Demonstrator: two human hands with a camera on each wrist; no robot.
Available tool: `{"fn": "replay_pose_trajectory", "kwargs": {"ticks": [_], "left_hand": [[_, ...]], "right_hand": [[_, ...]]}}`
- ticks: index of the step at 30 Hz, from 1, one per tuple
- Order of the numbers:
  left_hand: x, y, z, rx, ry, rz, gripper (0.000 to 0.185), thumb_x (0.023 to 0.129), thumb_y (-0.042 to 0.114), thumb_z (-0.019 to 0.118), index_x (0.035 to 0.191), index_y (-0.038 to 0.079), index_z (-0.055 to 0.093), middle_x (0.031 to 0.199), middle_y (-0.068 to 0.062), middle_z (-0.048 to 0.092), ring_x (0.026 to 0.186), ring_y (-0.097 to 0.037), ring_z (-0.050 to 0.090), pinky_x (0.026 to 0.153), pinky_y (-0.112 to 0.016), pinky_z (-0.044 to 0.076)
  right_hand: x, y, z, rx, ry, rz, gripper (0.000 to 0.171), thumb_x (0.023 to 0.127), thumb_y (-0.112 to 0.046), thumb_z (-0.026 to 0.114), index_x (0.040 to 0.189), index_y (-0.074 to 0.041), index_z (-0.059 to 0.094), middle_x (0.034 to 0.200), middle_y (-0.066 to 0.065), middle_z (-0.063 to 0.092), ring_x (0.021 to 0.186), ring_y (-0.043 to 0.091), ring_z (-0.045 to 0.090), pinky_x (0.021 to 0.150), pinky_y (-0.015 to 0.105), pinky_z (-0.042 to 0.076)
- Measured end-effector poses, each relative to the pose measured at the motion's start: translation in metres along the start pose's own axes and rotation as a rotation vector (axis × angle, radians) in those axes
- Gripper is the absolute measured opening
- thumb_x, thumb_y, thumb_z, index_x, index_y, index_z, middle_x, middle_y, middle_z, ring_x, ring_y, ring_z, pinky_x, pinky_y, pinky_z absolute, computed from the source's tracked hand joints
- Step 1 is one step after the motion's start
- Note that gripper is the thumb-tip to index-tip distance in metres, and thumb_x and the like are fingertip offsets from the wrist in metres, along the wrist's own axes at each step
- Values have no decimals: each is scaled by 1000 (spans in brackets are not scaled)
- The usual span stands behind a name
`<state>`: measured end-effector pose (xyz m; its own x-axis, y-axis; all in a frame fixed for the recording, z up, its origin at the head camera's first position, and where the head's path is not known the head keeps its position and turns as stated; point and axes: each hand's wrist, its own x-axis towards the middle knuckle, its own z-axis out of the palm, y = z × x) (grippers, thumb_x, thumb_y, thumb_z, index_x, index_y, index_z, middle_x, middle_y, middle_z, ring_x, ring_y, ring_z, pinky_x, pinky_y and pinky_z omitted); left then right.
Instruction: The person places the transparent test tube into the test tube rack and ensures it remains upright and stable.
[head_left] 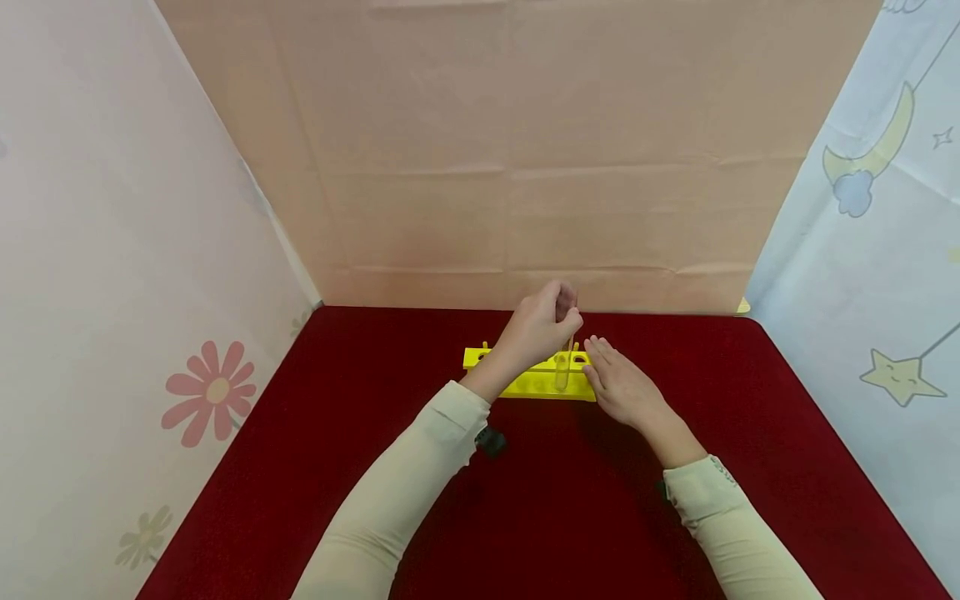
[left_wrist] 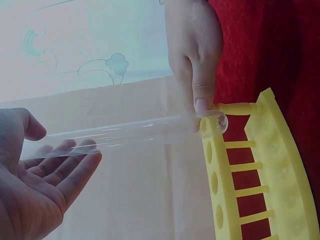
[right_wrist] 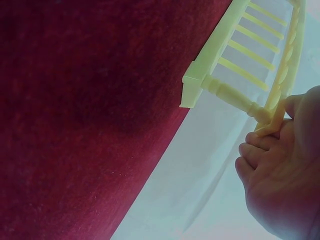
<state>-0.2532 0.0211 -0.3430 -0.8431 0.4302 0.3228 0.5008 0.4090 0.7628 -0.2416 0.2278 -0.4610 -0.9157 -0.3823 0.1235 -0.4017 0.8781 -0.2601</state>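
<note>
A clear test tube [left_wrist: 135, 132] is held near its upper end by my left hand [head_left: 542, 327], thumb on one side and fingers on the other. Its rounded bottom overlaps the top plate of the yellow test tube rack [left_wrist: 272, 145], near the right end; I cannot tell whether it passes through a hole. My right hand [head_left: 626, 387] grips that end of the rack between thumb and fingers, as the right wrist view shows. The rack stands upright on the table, its left part hidden behind my left hand and wrist in the head view.
A dark red cloth [head_left: 337, 417] covers the table. Behind it rises a tan paper backdrop [head_left: 502, 150]. Patterned white sheets hang at the left [head_left: 97, 250] and right [head_left: 870, 275]. A small black device [head_left: 491, 442] sits at my left wrist.
</note>
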Motion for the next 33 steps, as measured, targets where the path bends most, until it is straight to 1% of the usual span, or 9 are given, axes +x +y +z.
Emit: {"fn": "replay_pose_trajectory", "kwargs": {"ticks": [7,10,14,16,17,23,27,33], "left_hand": [[3,0,2,-10,5,15,13,100,14,60,110,11,52,94,0,62,80,-11,61,70,-20,53],[4,-1,3,-27,-3,12,13,100,14,59,110,11,51,92,0,62,76,-12,61,68,-21,53],[5,0,3,-58,-15,15,12,100,13,59,109,11,51,87,-1,62,64,-14,61,60,-23,53],[6,1,4,-64,-18,19,11,100,13,58,108,11,50,86,-1,62,61,-15,61,59,-24,54],[6,1,4,-62,-17,23,11,100,12,58,108,11,51,86,-1,62,63,-15,61,60,-24,54],[9,4,5,-17,3,29,10,100,13,59,107,13,52,94,1,62,83,-10,61,73,-20,52],[10,4,6,-19,3,23,10,100,13,59,107,12,52,95,0,61,85,-12,60,75,-20,51],[11,5,6,-26,-5,1,12,100,16,59,110,12,52,96,0,62,85,-13,60,73,-20,52]], "right_hand": [[-1,-1,1,-9,10,-6,57,109,-24,41,155,7,28,161,27,28,150,41,25,120,56,24],[-2,-1,1,-13,13,-10,56,109,-23,41,155,7,28,161,27,28,150,42,25,120,56,24],[-2,-1,0,-16,8,-6,57,109,-24,40,155,7,27,161,27,27,150,41,25,120,55,23],[-2,-1,-1,-12,8,-3,57,109,-24,40,155,7,26,161,27,27,150,41,25,120,55,23],[-2,-1,-1,-12,11,-4,57,109,-24,40,155,7,26,161,28,27,150,42,25,120,55,23],[-3,-1,-1,-11,23,-18,56,110,-23,39,154,8,27,160,28,28,149,43,26,120,55,24],[-4,-2,0,-9,22,-22,55,110,-22,39,154,9,28,160,29,27,149,43,25,120,56,24],[-5,-3,-1,-11,26,-22,56,109,-22,40,154,9,28,160,29,28,150,43,25,120,56,24]]}}
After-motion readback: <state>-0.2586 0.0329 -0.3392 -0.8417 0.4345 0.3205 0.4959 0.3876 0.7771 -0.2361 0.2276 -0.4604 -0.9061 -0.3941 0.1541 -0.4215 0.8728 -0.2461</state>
